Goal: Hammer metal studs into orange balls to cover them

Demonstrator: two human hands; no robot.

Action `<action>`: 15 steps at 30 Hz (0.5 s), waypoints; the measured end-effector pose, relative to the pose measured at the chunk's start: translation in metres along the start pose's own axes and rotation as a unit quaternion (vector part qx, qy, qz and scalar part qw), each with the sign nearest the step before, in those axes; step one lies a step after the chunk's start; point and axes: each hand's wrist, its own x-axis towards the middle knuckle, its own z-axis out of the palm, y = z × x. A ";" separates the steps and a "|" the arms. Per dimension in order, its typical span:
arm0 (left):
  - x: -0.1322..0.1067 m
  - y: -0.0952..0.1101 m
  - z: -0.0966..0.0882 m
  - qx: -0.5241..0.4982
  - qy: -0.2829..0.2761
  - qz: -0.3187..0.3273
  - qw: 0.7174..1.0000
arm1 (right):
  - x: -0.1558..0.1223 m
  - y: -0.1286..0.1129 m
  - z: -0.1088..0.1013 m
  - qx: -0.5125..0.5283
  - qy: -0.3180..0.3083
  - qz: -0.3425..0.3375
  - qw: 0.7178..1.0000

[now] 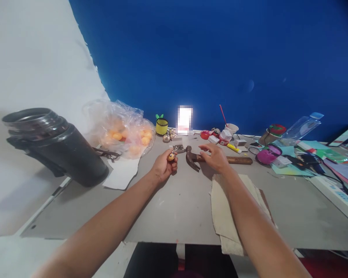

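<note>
My left hand (163, 166) is closed around a small orange ball (171, 156) with shiny bits on it, held just above the grey table (176, 200). My right hand (215, 157) hovers over the wooden handle of a claw hammer (195, 159), fingers curved and apart, not gripping it. The hammer lies flat, head to the left beside the ball. A small box of shiny pins (178, 148) sits just behind the two hands.
A black container (56, 144) lies tilted at the left, a plastic bag of orange balls (124, 129) behind it. A yellow cup (161, 126), decorated balls (168, 136), folded cloth (234, 204), and cluttered craft supplies (281, 154) fill the right side.
</note>
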 end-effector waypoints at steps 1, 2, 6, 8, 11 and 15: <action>0.000 0.001 0.000 0.009 0.015 0.030 0.999 | 0.000 -0.001 0.001 0.000 0.022 0.012 1.000; 0.000 0.002 -0.001 0.020 0.030 0.061 0.997 | -0.001 -0.003 0.002 -0.007 0.029 0.019 0.999; 0.002 0.003 -0.003 0.066 0.083 0.135 0.985 | -0.004 -0.015 0.015 -0.052 -0.027 -0.009 0.998; 0.003 0.001 -0.003 0.089 0.100 0.140 0.981 | -0.006 -0.020 0.020 -0.062 -0.028 -0.021 0.997; 0.002 -0.002 -0.001 0.129 0.091 0.142 0.977 | -0.007 -0.028 0.026 -0.063 0.000 -0.035 0.997; -0.008 -0.006 0.006 0.218 0.050 0.173 0.959 | -0.009 -0.039 0.031 -0.045 0.013 -0.072 0.996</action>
